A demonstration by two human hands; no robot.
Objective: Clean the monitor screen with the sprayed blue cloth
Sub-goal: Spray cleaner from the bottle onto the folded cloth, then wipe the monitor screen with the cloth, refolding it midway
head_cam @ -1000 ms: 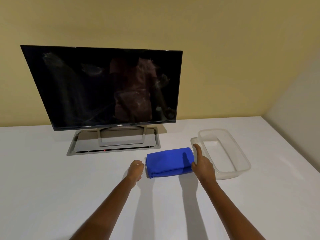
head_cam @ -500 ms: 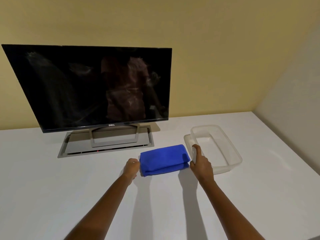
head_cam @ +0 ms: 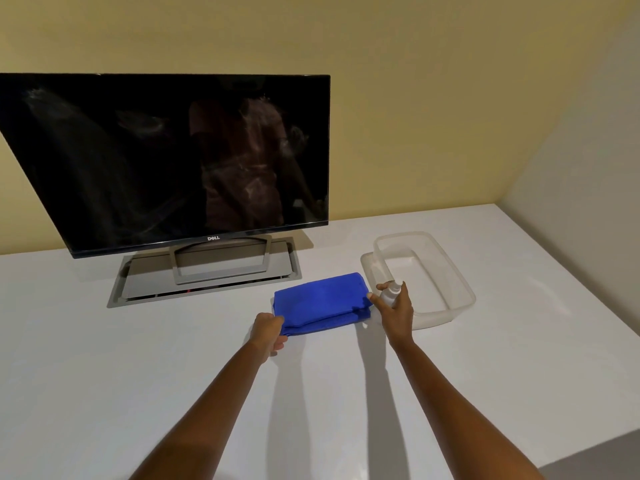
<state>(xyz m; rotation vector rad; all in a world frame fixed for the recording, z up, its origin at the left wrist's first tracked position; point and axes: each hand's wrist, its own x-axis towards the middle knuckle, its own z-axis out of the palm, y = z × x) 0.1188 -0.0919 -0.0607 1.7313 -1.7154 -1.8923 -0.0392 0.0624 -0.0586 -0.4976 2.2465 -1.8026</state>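
The smudged monitor (head_cam: 166, 161) stands at eleven o'clock of the folded blue cloth (head_cam: 322, 299), whose eight-o'clock corner the left hand (head_cam: 268, 332) pinches while the right hand (head_cam: 398, 311), at three o'clock, grips a spray bottle (head_cam: 391, 293): spraying seems the step in hand, needing the nozzle aimed at the cloth.

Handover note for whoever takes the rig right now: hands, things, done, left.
Left hand pinches the folded blue cloth at its near-left corner; it lies on the table.
Right hand grips a small spray bottle at the cloth's right edge, beside the clear tub.
Monitor stands behind, screen smudged.
Done: cloth and bottle in hand; whether sprayed, cannot tell.
Left: spray if needed, wipe the screen.
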